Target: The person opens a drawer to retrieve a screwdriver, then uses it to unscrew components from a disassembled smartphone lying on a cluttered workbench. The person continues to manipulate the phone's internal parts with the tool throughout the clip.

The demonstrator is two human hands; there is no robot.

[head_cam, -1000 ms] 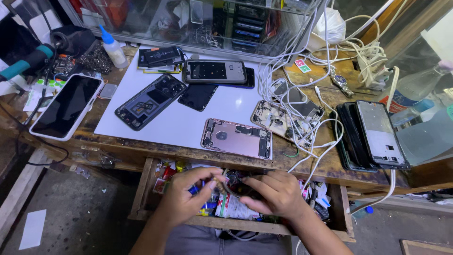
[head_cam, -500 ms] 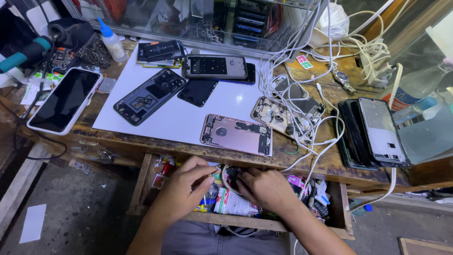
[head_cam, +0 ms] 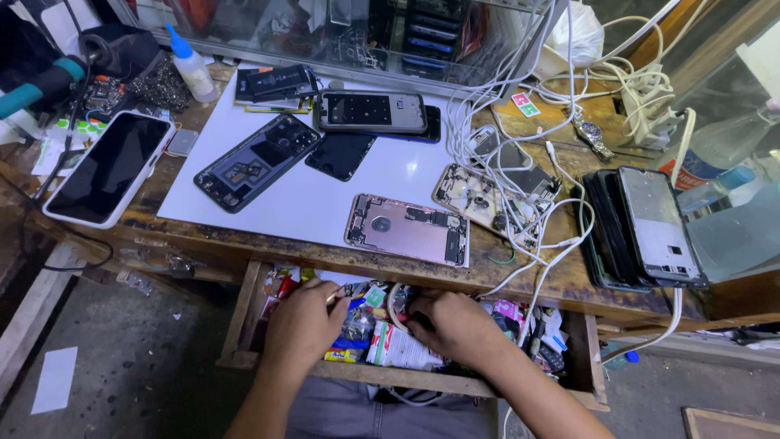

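Note:
Both my hands are down in an open wooden drawer [head_cam: 244, 325] under the workbench, among several small packets and parts. My left hand [head_cam: 302, 327] rests palm down on the left heap, fingers curled into the clutter by a silvery packet [head_cam: 356, 323]. My right hand [head_cam: 455, 327] reaches in from the right, its fingers buried among dark parts near a white packet [head_cam: 398, 348]. What either hand grips is hidden. On the bench just above lies a pink opened phone housing [head_cam: 408, 228] on a white mat [head_cam: 309, 203].
The bench holds a dark phone frame [head_cam: 258, 161], a white-cased phone [head_cam: 110, 167] at the left, a stack of phone screens [head_cam: 646, 228] at the right, a tangle of white cables [head_cam: 520, 162], a glue bottle [head_cam: 192, 67] and a glass cabinet [head_cam: 341, 32] behind.
The view has shifted slightly. Both hands have dug deeper into the drawer, the left moving toward the left heap; the small dark object between them is no longer seen.

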